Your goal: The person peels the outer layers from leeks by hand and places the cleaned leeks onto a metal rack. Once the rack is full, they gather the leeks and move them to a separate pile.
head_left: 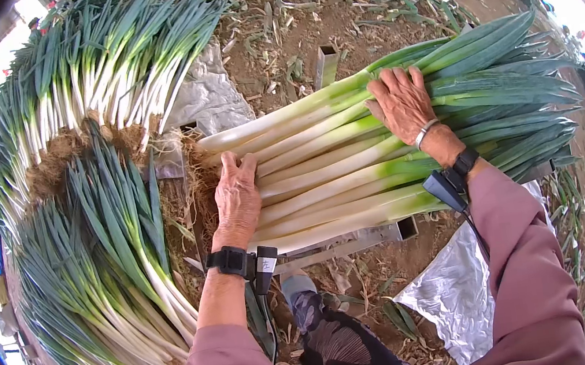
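A row of long leeks [328, 170] lies across a metal frame [349, 245], white root ends to the left and green leaves to the right. My left hand [238, 189] rests at the root end, its fingers bent and pressed together on the white stalks. My right hand [402, 105] lies over the upper leeks where white turns green, fingers spread on top of them. What sits beneath each palm is hidden. Brown roots [201, 187] hang beside my left hand.
Large piles of leeks stand at the upper left [107, 66] and lower left [99, 282]. Silvery sheets lie on the ground at lower right [451, 294] and upper centre [210, 93]. Leaf scraps cover the soil [361, 33]. A metal post [326, 66] sticks out behind the leeks.
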Tool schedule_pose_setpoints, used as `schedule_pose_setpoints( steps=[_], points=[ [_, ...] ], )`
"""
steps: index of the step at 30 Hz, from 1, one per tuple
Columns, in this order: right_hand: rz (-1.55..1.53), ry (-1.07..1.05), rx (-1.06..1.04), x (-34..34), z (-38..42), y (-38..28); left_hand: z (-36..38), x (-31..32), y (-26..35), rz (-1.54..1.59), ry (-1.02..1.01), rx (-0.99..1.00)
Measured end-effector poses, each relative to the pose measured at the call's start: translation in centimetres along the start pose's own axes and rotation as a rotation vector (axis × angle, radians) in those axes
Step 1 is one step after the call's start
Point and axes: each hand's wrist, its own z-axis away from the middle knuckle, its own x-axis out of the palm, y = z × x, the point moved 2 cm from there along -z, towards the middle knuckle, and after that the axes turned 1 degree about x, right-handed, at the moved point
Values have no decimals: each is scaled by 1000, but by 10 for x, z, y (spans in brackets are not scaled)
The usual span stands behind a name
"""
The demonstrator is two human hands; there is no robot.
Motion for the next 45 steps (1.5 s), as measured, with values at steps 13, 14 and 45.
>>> schedule_pose_setpoints(
  steps=[13,14,45],
  points=[
    [-456,-280,-37,-46,39,-24,33,-33,3,8,-96,20],
    [-455,-286,-36,-40,38,-24,38,-27,0,-98,-88,41],
    [-965,-414,-576,-191,-90,-284,507,-255,-80,408,194,-895]
  ],
)
